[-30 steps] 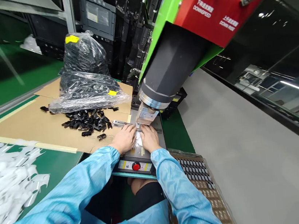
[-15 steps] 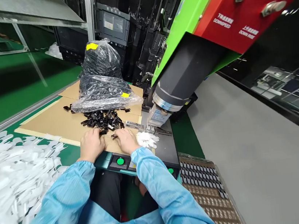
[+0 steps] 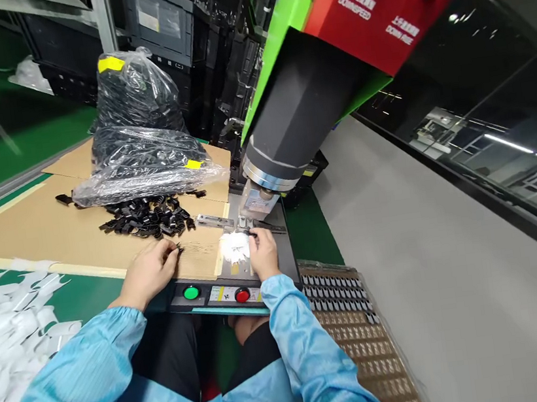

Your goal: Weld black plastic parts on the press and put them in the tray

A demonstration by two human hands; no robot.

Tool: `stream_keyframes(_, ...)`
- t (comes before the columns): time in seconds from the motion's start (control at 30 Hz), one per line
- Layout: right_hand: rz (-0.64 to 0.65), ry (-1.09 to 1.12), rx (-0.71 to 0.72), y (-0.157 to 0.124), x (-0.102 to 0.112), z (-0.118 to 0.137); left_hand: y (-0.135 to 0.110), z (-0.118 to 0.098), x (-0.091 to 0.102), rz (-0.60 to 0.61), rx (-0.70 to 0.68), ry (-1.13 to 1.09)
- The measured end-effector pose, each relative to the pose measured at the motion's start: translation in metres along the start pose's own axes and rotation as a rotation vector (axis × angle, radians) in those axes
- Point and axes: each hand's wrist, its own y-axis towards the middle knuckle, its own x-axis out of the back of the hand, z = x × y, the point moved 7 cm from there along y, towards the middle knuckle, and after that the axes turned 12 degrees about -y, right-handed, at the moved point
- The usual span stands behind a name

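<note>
Since the earlier frame, our right hand [image 3: 264,252] has moved off the cardboard [image 3: 27,213] to the metal fixture [image 3: 246,222] below the machine head [image 3: 282,120]; our left hand [image 3: 151,269] stays over the cardboard. Head view: right fingertips seem to pinch a dark part [image 3: 253,233] beside the fixture; left thumb and finger close on a small black clip [image 3: 180,247]. We judge the work now split between fixture and supply. Textures: glossy, curved clips in a pile [image 3: 149,216], crinkled clear bag [image 3: 144,155], thin white pieces [image 3: 235,247] bunched by our right hand.
</note>
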Motion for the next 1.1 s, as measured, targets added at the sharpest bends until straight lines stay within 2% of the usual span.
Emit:
stream_keyframes(0.07,-0.014,-0.03,-0.061,0.006,0.001,-0.024,0.0,-0.006,-0.007,0.039,-0.065,-0.01)
stream_keyframes(0.17,-0.005,-0.05,-0.079,0.016,-0.004,-0.037,-0.002,-0.009,-0.012,0.058,-0.136,0.021)
stream_keyframes(0.3,0.0,-0.099,-0.017,0.022,-0.01,-0.033,-0.002,-0.012,-0.012,0.033,-0.13,0.027)
stream_keyframes(0.4,0.007,-0.139,0.06,0.02,-0.013,-0.026,0.01,-0.034,-0.017,0.005,-0.131,-0.04)
stream_keyframes(0.5,0.04,-0.2,0.103,0.017,-0.016,-0.017,0.038,-0.074,-0.038,-0.001,-0.237,-0.098)
stream_keyframes(0.6,0.089,-0.279,0.114,0.016,-0.017,-0.011,0.071,-0.11,-0.071,0.024,-0.32,-0.077)
stream_keyframes(0.7,0.114,-0.312,0.121,0.018,-0.012,-0.009,0.093,-0.126,-0.102,0.076,-0.328,-0.004)
stream_keyframes(0.8,0.133,-0.324,0.125,0.019,-0.006,-0.012,0.096,-0.131,-0.118,0.117,-0.367,0.085)
stream_keyframes(0.93,0.164,-0.365,0.121,0.018,-0.008,-0.012,0.092,-0.137,-0.122,0.152,-0.412,0.191)
stream_keyframes(1.1,0.175,-0.335,0.096,0.019,-0.008,-0.008,0.098,-0.146,-0.117,0.244,-0.336,0.216)
